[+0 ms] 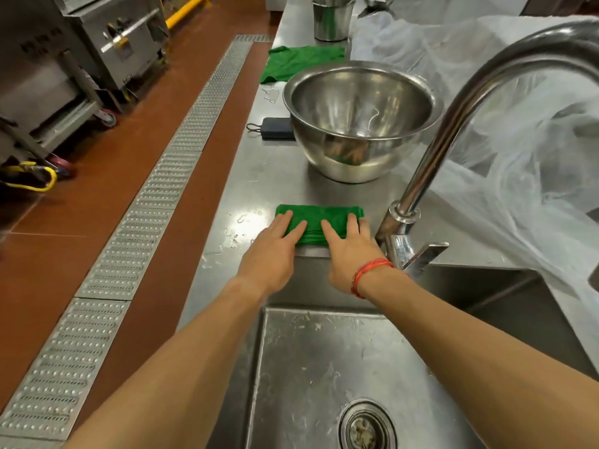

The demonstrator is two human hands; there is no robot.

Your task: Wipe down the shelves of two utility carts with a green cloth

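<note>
A folded green cloth (319, 218) lies on the steel counter (259, 176) just beyond the sink's far rim. My left hand (275, 251) rests flat on the cloth's left part, fingers spread. My right hand (350, 251), with a red thread band at the wrist, lies flat on the right part. Both palms press down on the cloth; neither hand grips it. A second green cloth (298, 61) lies spread farther back on the counter. A steel cart on castors (74, 82) stands across the aisle at the left.
A large steel bowl (361, 121) stands behind the cloth, with a dark power bank (277, 128) at its left and a steel pot (330, 17) farther back. The tap (431, 166) arches at the right, beside white plastic sheeting (505, 124). The sink basin (324, 367) is below my arms. A floor drain grate (155, 189) runs along the aisle.
</note>
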